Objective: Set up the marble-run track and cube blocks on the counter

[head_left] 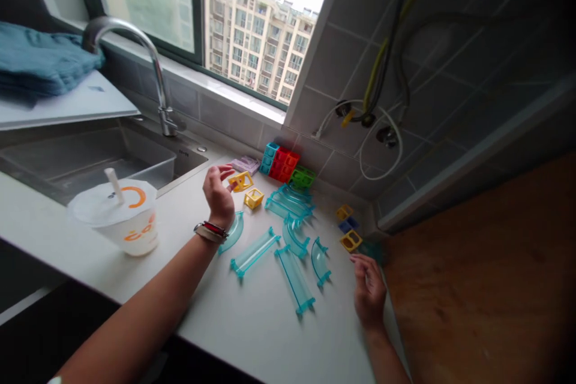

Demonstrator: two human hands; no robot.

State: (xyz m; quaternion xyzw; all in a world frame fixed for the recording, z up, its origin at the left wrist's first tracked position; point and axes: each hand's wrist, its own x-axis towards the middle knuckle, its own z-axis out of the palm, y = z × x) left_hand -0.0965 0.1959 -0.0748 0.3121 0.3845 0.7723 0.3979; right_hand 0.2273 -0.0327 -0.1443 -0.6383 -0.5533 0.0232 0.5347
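Note:
My left hand (219, 193), with bands on its wrist, pinches a yellow open-frame toy block (242, 180) above the counter. A second yellow block (254, 198) stands just beneath it. Beside my left wrist lies a curved clear-teal track piece (233, 233). Loosely curled and holding nothing visible, my right hand (369, 289) is just below a yellow block (351, 241); I cannot tell whether the fingertips touch it. That block lines up with a blue block (348, 225) and another yellow one (344, 212). Between my hands are straight track pieces (294, 280) and curved ones (320, 261).
Blue (269, 158), red (284, 164) and green blocks (302, 177) stand by the tiled wall, near stacked teal tracks (290, 201). A lidded drink cup (135, 225) with a straw is at left, before the sink (191, 162) and faucet (157, 66). Cables (382, 66) hang at right.

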